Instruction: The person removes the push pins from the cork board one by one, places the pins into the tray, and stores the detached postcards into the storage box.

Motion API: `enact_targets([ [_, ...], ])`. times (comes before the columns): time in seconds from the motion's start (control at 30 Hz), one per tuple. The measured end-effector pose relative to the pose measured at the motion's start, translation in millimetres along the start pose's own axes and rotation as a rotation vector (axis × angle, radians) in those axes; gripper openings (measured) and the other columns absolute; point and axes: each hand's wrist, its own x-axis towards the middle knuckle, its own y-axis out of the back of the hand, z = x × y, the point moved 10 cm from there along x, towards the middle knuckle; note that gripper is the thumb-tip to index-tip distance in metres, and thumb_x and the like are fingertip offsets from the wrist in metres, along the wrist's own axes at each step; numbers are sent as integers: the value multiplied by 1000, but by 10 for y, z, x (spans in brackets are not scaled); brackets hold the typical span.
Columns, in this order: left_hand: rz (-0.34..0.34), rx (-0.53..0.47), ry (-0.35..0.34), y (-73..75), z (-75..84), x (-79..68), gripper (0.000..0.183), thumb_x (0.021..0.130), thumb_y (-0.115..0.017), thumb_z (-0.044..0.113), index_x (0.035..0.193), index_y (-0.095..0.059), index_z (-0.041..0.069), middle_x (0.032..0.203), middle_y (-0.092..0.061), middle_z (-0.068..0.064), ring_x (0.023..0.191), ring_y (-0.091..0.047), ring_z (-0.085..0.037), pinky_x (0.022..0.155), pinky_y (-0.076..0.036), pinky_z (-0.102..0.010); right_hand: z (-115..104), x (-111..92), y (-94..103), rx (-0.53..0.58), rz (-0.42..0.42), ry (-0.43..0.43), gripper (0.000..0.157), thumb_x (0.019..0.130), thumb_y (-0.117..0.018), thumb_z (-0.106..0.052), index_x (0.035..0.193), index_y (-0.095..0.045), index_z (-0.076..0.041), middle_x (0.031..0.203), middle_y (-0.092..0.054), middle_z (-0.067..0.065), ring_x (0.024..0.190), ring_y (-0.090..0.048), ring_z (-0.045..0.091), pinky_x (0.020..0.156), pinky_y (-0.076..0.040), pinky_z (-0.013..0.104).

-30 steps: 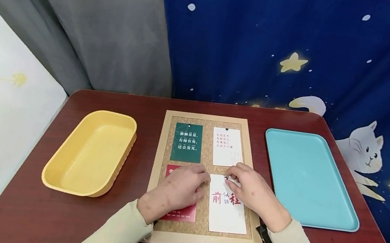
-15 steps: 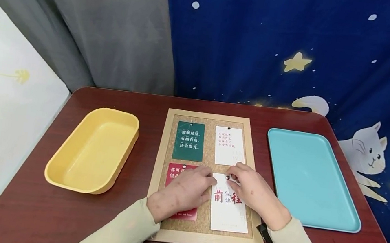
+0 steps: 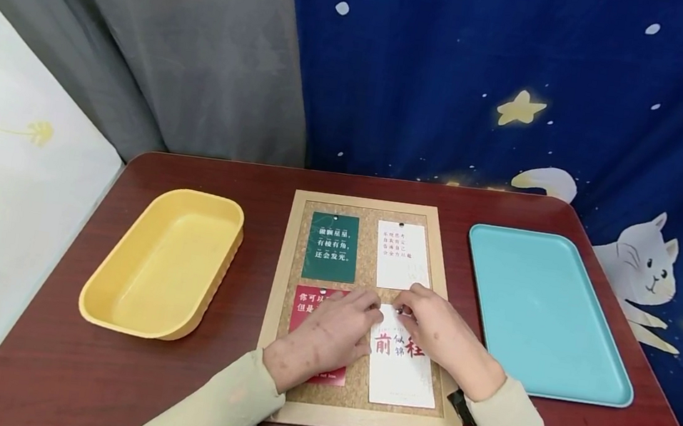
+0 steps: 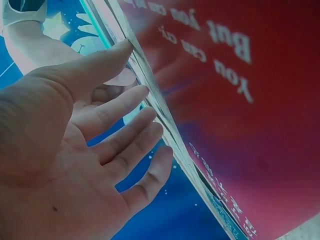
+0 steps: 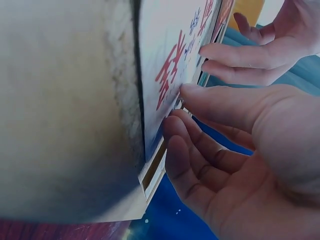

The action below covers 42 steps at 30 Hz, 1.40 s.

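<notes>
A white card [image 3: 402, 381] with red and blue characters lies at the lower right of the wood-framed cork board [image 3: 366, 422]. At its top edge, the thumb and forefinger of my right hand [image 3: 451, 339] pinch a small silver pushpin [image 3: 399, 310]. My left hand [image 3: 325, 337] reaches over the red card [image 3: 305, 318], fingertips at the white card's upper left corner. Its fingers look loosely extended in the left wrist view, beside the red card's printed face [image 4: 250, 135]. In the right wrist view, the fingertips of my right hand [image 5: 235, 145] meet at the card's surface.
A green card [image 3: 331, 262] and another white card [image 3: 402, 268] are pinned along the board's upper half. To the left stands a yellow bin [image 3: 159, 268]; a turquoise tray [image 3: 545, 312] lies to the right. All rest on a dark red table [image 3: 40, 339].
The left hand has shifted slightly right toward the white card's corner. The right hand stays at the pushpin. The whole view has moved a little, and the cards keep their places on the board.
</notes>
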Motion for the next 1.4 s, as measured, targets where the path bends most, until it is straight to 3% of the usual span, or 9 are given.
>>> enact_targets([
  [0.6, -63, -15, 41, -50, -27, 21, 62, 80, -80, 46, 131, -62, 18, 135, -57, 2, 129, -51, -16, 112, -42, -50, -32, 68, -4, 2, -1, -1, 7, 88, -69, 0, 94, -71, -3, 91, -67, 5, 85, -64, 14, 73, -55, 29],
  [1.4, -79, -10, 61, -82, -29, 33, 65, 79, -80, 47, 133, -59, 18, 135, -56, 3, 129, -50, -16, 108, -44, -48, 12, 139, -62, 11, -67, -65, 11, 80, -67, 3, 91, -68, -2, 84, -64, 5, 71, -53, 9, 61, -46, 20],
])
